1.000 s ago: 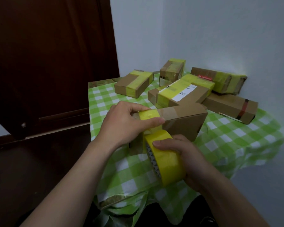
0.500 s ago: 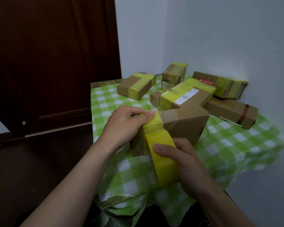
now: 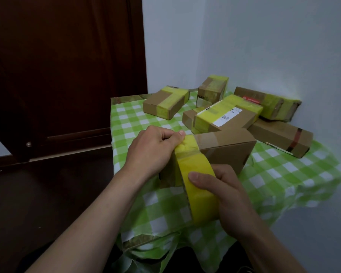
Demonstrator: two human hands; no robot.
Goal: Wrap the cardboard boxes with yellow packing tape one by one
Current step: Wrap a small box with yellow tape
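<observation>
Yellow tape (image 3: 186, 149) stretches from the roll (image 3: 202, 201), clasped by the right hand (image 3: 231, 196) at lower centre, onto the box (image 3: 226, 152) mid-frame. The left hand (image 3: 152, 152) pinches its end there, probably anchoring it so the strip pulls taut.

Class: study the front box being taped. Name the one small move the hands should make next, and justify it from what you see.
Probably the right hand should pull the tape roll down the near end of the box and under it. The left hand pins the tape end on the top edge, and yellow tape covers only that corner so far.
</observation>
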